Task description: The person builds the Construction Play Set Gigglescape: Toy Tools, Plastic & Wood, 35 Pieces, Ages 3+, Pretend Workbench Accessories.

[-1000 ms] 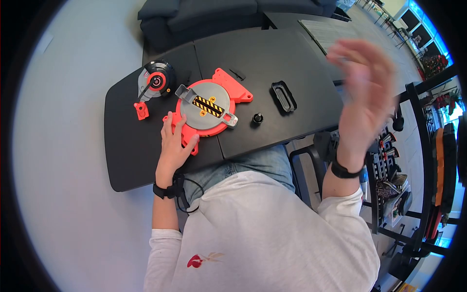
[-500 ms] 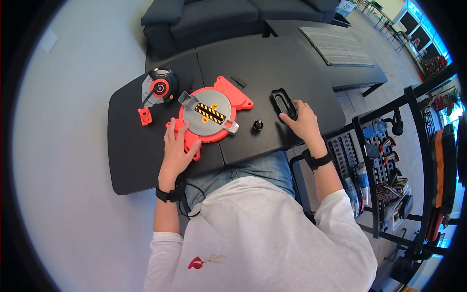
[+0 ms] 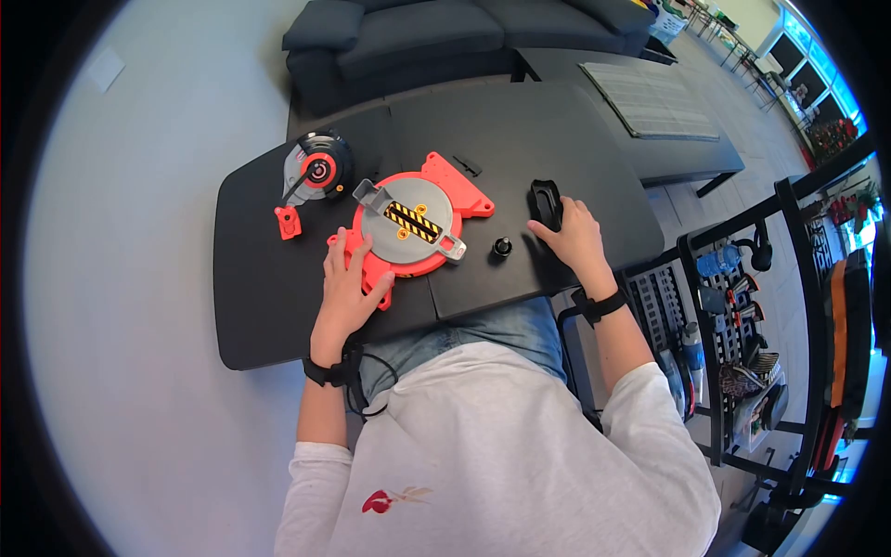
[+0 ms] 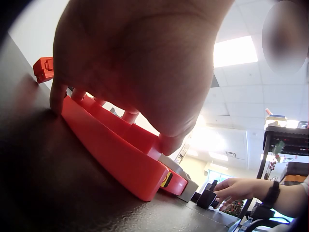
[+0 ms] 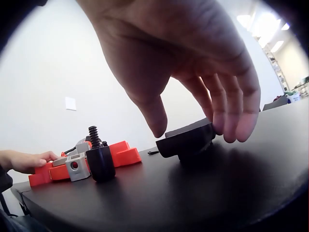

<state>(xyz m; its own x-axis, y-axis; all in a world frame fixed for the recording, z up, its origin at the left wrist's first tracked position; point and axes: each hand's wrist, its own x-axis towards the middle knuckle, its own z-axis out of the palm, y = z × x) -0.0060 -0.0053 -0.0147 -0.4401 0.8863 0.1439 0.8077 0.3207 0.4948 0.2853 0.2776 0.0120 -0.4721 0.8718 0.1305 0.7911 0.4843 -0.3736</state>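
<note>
The left hand (image 3: 351, 291) lies over the red rim of a round red and grey base (image 3: 399, 232) with a yellow-black striped slot; in the left wrist view its fingers and thumb straddle the red part (image 4: 113, 150). On the right, the right hand (image 3: 577, 243) holds a narrow black tray (image 3: 546, 206) between thumb and fingers. The tray (image 5: 186, 141) looks tilted in the right wrist view. Between base and tray, a small black knob (image 3: 502, 247) stands with its threaded screw upward (image 5: 93, 137).
A round black and grey part (image 3: 318, 165) with a red clip (image 3: 289, 223) sits at the table's left. A small black piece (image 3: 467, 165) lies behind the base. Past the table (image 3: 520, 121) are a sofa (image 3: 418, 46) and a side table with a mat (image 3: 650, 100); shelving stands at right.
The right hand has come down from the air at right to the black tray, which has since turned and tilted slightly. The left hand stays on the base.
</note>
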